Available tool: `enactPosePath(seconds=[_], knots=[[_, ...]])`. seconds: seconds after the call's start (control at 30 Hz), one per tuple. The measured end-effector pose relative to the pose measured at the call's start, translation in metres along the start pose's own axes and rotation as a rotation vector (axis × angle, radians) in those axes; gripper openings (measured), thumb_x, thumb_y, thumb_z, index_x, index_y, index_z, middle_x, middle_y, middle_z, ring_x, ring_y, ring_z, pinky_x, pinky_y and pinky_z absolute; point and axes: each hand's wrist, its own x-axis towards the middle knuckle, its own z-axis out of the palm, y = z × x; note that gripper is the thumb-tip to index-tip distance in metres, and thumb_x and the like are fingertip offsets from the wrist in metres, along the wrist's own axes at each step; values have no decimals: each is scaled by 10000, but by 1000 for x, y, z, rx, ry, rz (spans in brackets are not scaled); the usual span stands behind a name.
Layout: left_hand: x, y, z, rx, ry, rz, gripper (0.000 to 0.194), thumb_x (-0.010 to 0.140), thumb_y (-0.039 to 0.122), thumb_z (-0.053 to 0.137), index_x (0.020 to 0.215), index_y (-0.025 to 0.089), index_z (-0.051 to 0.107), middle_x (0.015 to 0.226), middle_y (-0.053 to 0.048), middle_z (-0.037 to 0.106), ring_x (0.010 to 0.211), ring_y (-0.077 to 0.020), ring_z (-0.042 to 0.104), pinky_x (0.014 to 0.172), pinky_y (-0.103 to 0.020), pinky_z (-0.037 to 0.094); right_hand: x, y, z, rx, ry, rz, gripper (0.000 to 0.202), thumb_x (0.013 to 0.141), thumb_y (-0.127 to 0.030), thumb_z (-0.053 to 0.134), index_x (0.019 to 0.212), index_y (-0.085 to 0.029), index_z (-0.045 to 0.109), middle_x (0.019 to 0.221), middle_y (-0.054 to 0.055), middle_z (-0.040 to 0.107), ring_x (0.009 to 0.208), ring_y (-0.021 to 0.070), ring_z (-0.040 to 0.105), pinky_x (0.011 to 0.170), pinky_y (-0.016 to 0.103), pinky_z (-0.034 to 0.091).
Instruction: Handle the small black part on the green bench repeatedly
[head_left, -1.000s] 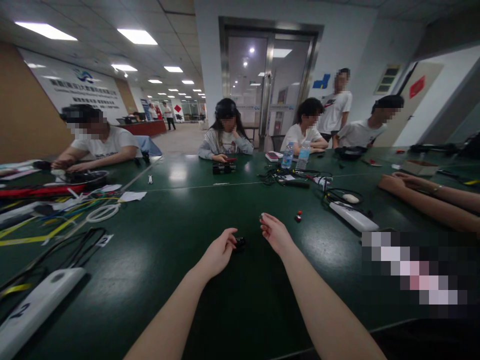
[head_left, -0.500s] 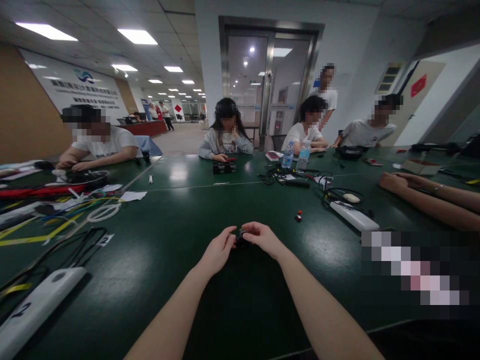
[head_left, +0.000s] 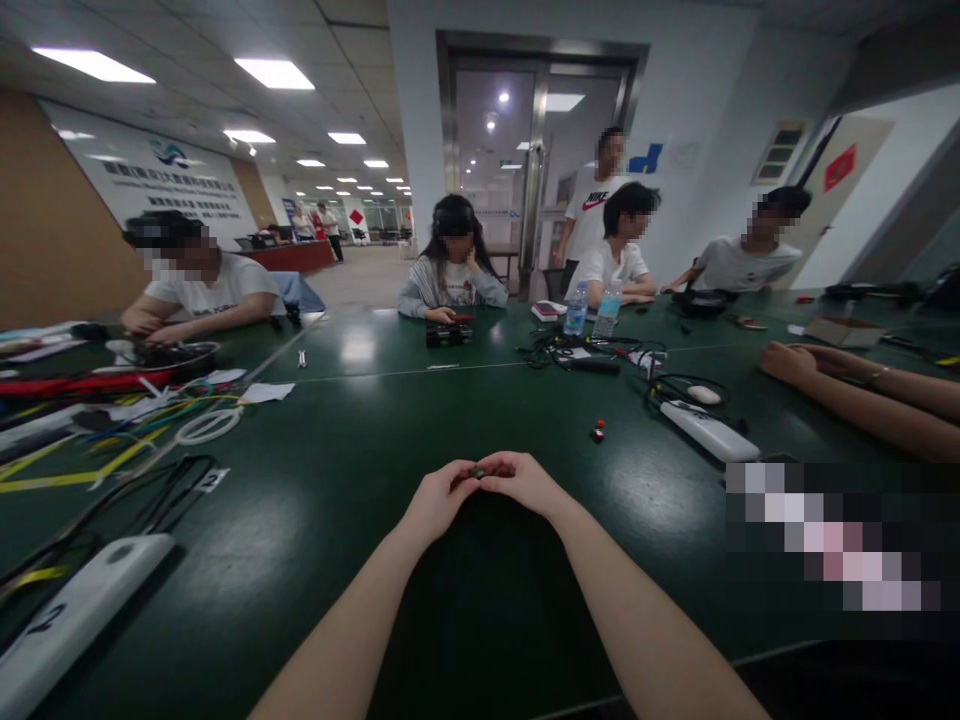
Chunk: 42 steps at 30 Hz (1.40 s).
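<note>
My left hand (head_left: pixel 444 496) and my right hand (head_left: pixel 519 478) meet above the dark green table (head_left: pixel 322 540), fingertips almost touching. Between them they pinch a small dark object (head_left: pixel 476 473); most of it is covered by my fingers, and its kind does not show. Both hands are closed on it, one from each side. A small red and black piece (head_left: pixel 598 431) lies on the table to the right, beyond my right hand.
A white power strip (head_left: pixel 709 430), cables and a white mouse (head_left: pixel 703 396) lie to the right. Another power strip (head_left: pixel 86 610) is at the near left, below tangled wires. Two water bottles (head_left: pixel 576 310) stand farther back. A co-worker's clasped hands (head_left: pixel 795 365) rest at the right.
My hands have drawn closer together around the small dark object, and less of it shows. At the back, a standing person has moved left.
</note>
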Motion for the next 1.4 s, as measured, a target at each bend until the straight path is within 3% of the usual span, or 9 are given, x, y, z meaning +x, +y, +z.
enactPosePath(seconds=[0.43,0.67,1.0,1.4], knots=[[0,1,-2,-11,8,-15,210,813,286,465,986,223,565,936,-6,605,861,-153,558,767,-279,450,0,0,-1,30,1,32,275,678,-273,657,949,-226,645,906,28,630,823,165,560,741,306,426],[-1,-4,-4,-28,-4,-14,207,814,305,451,975,218,549,906,-2,598,825,-148,559,746,-280,444,7,11,-2,230,185,130,223,707,-314,619,902,-210,649,818,21,627,651,116,517,515,214,366],[-4,-10,-11,-56,-9,-24,184,815,262,441,963,190,524,887,-17,595,814,-140,563,753,-269,448,14,25,-9,437,244,186,263,704,-345,621,922,-198,620,835,31,604,627,94,500,510,207,352],[-14,13,-25,191,-113,-18,168,813,238,443,931,250,562,924,26,599,850,-139,548,738,-242,421,12,23,-12,512,243,209,207,717,-288,620,907,-206,627,824,21,601,636,88,507,528,203,369]])
